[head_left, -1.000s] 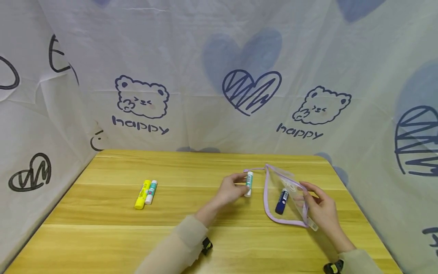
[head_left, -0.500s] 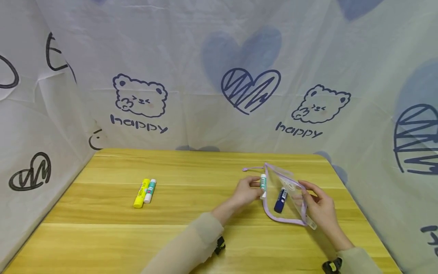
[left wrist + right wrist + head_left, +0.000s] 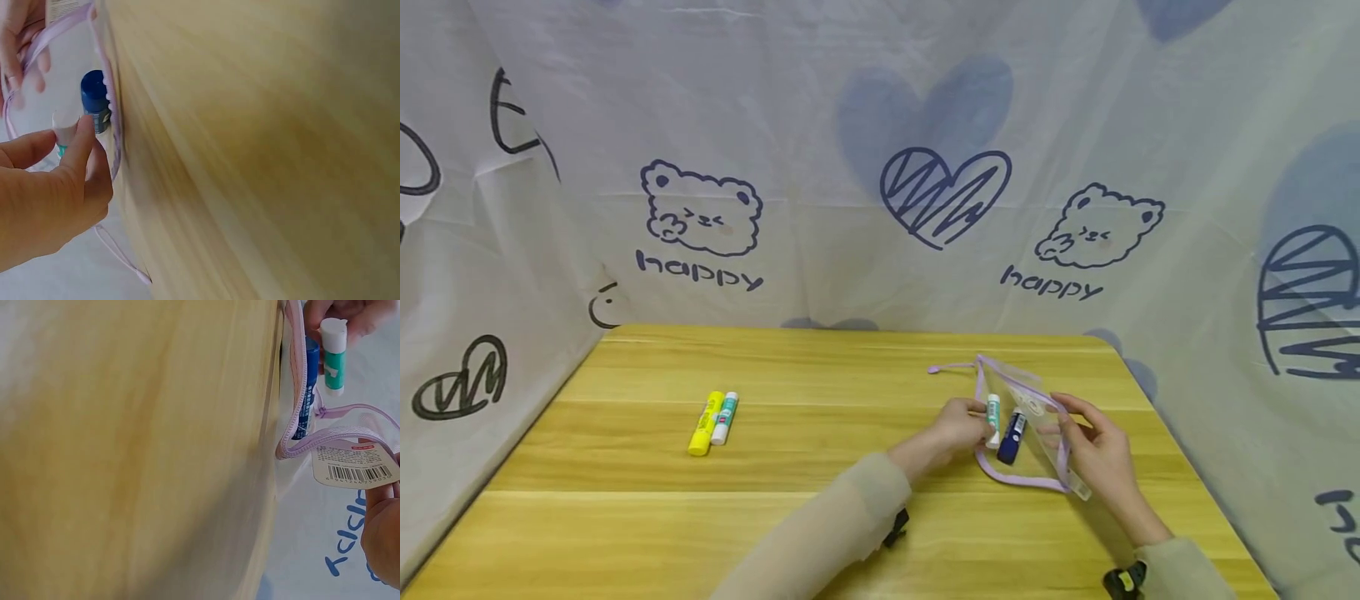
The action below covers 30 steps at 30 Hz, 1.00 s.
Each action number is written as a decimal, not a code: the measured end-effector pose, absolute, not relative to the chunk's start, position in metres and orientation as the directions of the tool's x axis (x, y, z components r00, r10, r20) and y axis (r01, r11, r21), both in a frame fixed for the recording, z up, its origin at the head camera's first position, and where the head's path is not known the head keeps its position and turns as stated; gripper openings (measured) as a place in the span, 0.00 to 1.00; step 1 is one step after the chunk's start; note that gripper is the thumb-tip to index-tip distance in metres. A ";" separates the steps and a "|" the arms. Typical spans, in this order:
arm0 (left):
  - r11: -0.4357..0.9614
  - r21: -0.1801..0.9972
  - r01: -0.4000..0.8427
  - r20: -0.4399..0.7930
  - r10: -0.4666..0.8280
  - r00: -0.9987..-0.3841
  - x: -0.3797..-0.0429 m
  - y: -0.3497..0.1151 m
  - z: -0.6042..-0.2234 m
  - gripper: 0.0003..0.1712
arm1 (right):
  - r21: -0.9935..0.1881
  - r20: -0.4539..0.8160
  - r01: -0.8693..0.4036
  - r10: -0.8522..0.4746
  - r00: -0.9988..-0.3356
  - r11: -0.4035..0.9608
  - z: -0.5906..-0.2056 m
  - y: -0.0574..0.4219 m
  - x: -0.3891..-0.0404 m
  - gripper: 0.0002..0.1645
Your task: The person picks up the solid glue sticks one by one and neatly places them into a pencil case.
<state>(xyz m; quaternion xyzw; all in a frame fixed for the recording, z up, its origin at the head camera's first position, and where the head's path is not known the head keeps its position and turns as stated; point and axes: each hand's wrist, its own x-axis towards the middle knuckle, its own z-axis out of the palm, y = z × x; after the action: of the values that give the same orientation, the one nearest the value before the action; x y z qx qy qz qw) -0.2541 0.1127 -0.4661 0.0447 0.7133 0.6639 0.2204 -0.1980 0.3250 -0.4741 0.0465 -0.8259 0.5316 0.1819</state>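
Observation:
My left hand (image 3: 958,427) pinches a white and green glue stick (image 3: 993,414) between thumb and fingers, at the mouth of a clear zip pouch (image 3: 1018,481) with lilac edging. In the right wrist view this glue stick (image 3: 334,359) stands nearly upright beside a dark blue glue stick (image 3: 1011,443), which lies in the pouch. My right hand (image 3: 1101,450) grips the pouch's right edge and holds its upper side raised, so the mouth gapes. Beside that hand, a barcode card (image 3: 353,467) shows at the pouch.
On the left of the wooden table (image 3: 625,500) lie a yellow glue stick (image 3: 706,423) and another white and green glue stick (image 3: 725,418), side by side. A lilac zip pull strap (image 3: 951,367) sticks out behind the pouch. A printed white cloth (image 3: 820,267) hangs behind the table.
My left hand has moved right with the white and green glue stick, from beside the pouch to its mouth next to the blue one. My right hand keeps its grip on the pouch.

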 end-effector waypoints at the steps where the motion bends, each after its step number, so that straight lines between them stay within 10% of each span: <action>1: 0.128 0.969 -0.212 -0.245 0.359 -0.901 -0.254 0.114 -0.467 0.26 | -0.865 0.349 -0.273 0.113 -0.930 0.422 -0.474 0.325 -0.198 0.19; 30: 0.235 0.953 -0.191 -0.264 0.335 -0.904 -0.255 0.148 -0.469 0.19 | -0.844 0.350 -0.256 0.122 -0.929 0.471 -0.476 0.327 -0.200 0.19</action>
<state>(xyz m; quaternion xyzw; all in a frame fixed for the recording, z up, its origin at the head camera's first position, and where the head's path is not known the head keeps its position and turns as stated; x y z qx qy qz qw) -0.2546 0.1482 -0.4689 0.0474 0.7563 0.6166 0.2134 -0.2003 0.3274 -0.4764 0.0399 -0.8376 0.5126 0.1845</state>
